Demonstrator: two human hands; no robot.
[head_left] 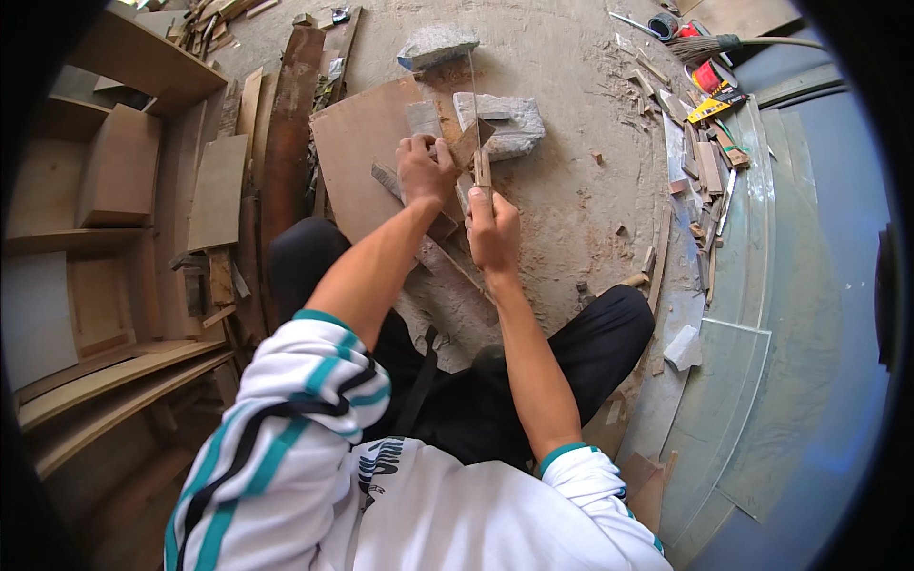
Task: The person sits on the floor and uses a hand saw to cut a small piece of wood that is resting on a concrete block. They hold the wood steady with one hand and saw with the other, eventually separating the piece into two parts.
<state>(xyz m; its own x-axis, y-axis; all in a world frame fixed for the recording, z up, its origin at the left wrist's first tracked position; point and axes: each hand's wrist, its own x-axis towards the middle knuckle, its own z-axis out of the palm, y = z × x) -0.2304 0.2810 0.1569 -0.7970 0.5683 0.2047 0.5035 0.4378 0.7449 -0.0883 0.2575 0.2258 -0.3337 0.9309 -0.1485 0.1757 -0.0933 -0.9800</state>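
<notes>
My left hand (426, 173) is closed on a small brown wood piece (471, 143), which it holds tilted over the pale stone block (519, 133). Closed around a light wooden handle, my right hand (492, 231) holds a thin long-bladed tool (483, 169). Its narrow metal blade points away from me and passes close beside the wood piece; whether they touch I cannot tell. Under my left hand lies a flat plywood sheet (354, 143), with a narrow wood strip (443, 262) across its near corner. A second stone block (438, 46) sits farther off.
Wooden cabinet frames (124, 167) and long boards (290, 124) stand along the left. At right are scattered wood offcuts (706, 167), a yellow-handled handsaw (716, 105), a broom (705, 48) and large glass sheets (743, 400). My bent knees flank the work.
</notes>
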